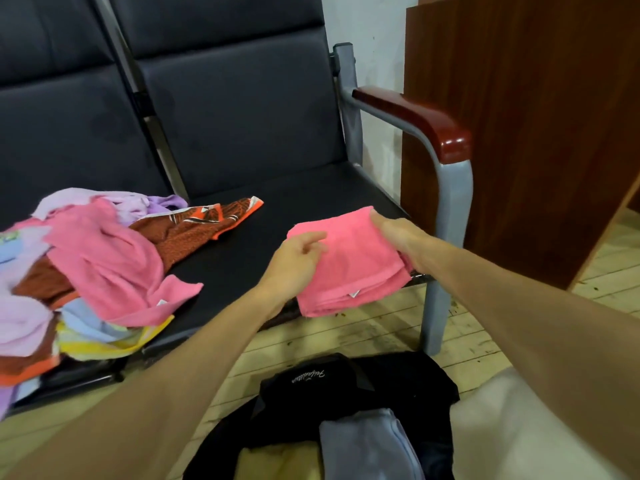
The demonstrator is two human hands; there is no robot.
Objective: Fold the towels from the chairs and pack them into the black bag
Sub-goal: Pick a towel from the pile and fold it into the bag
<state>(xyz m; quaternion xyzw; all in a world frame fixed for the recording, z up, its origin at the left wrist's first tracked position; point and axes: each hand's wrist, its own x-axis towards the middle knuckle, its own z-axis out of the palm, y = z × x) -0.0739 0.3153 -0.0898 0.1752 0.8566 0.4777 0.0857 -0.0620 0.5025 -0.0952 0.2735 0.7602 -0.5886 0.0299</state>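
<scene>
A folded pink towel (349, 265) lies on the right seat of the black chairs (242, 237), near its front edge. My left hand (294, 261) grips the towel's left edge. My right hand (401, 237) holds its right side, fingers tucked around the fold. A heap of unfolded towels (86, 271) in pink, lilac, brown, blue and yellow covers the left seat. The black bag (346, 393) sits open on the floor below my arms, with a grey towel (367, 445) and a yellowish towel (273, 462) inside.
A grey metal armrest with a red-brown wooden top (433, 126) stands just right of the towel. A brown wooden cabinet (536, 133) is beyond it. The floor is pale wooden boards (363, 334).
</scene>
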